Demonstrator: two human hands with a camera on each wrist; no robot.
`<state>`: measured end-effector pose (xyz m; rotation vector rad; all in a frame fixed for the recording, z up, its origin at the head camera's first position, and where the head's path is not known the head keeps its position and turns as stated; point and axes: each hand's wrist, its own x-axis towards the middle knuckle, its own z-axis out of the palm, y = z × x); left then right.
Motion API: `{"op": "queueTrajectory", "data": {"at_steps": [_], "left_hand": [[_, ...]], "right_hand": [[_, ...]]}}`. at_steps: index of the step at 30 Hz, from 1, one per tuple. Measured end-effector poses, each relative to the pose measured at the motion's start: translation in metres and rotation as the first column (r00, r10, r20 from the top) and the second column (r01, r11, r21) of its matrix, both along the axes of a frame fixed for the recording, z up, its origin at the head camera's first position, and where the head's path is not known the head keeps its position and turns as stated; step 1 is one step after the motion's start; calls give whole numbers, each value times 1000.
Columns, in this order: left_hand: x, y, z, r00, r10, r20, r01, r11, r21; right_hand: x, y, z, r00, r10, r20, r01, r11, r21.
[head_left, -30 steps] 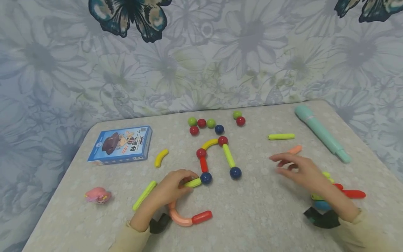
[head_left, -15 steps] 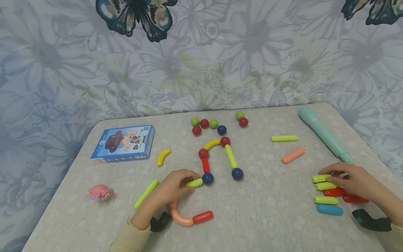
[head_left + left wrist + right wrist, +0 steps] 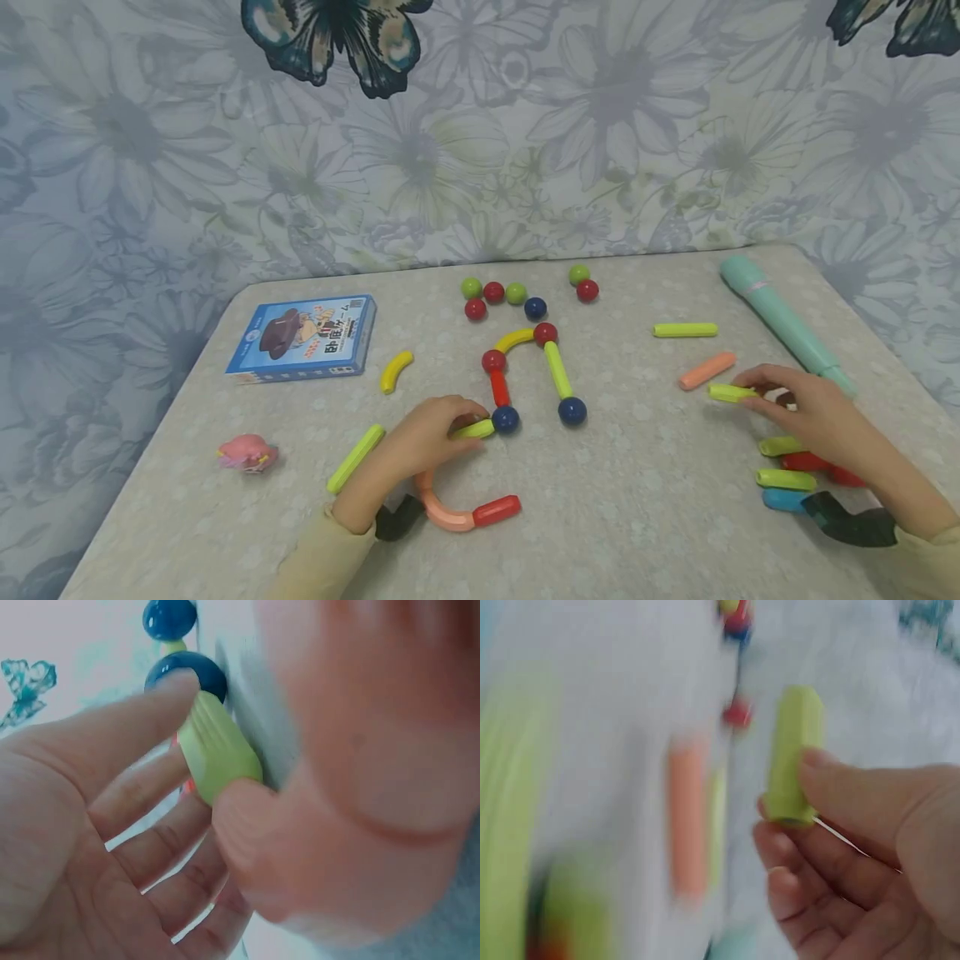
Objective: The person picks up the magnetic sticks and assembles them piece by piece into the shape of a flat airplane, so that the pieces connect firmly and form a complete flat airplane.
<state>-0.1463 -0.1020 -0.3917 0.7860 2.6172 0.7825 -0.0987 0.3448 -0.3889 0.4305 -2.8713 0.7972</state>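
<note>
My left hand (image 3: 427, 442) holds a short yellow-green toy rod (image 3: 474, 429) at the table's front middle. That rod's far end meets a dark blue ball (image 3: 506, 419), which ends an arch of balls and rods. A coral curved rod (image 3: 448, 520) comes out from under this hand, with a red rod (image 3: 497, 510) on its end. In the left wrist view, something large and coral-coloured (image 3: 360, 855) is blurred close to the camera. My right hand (image 3: 813, 417) pinches another yellow-green rod (image 3: 791, 761) between thumb and fingers, right of the arch and raised off the table.
Several loose rods, including a blue one (image 3: 783, 500), lie under the right wrist. Near them are a coral rod (image 3: 707, 371) and a mint tube (image 3: 787, 321). Loose balls (image 3: 493, 292) stand behind the arch. At left are a blue box (image 3: 303, 337) and a pink toy (image 3: 248, 453).
My right hand went right to the group of rods, took a yellow-green rod from it and lifted it away, back towards the left. The left hand keeps its hold; the view shifted slightly.
</note>
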Motion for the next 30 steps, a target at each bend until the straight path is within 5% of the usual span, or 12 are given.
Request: {"op": "queueTrajectory", "data": {"at_steps": [6,14,19,30], "left_hand": [[-2,2,0,1000,-4,0,4,1000,-5],[-6,-1,-3,999,-39,-3,39,999,20],[-5,-3,-4,1000,-30,3,30,999,31],[-6,-9,-9,998,-56,-8,56,995,85]], "right_hand": [[-13,-89,14,972,145,-182,-178,967,-180],[-28,-169,-7,979,203,-1,-195,942,-274],[-36,-189,-20,972,233,-26,-230,929,-291],[-38,-190,-27,970,242,-28,-243,956,-166]]}}
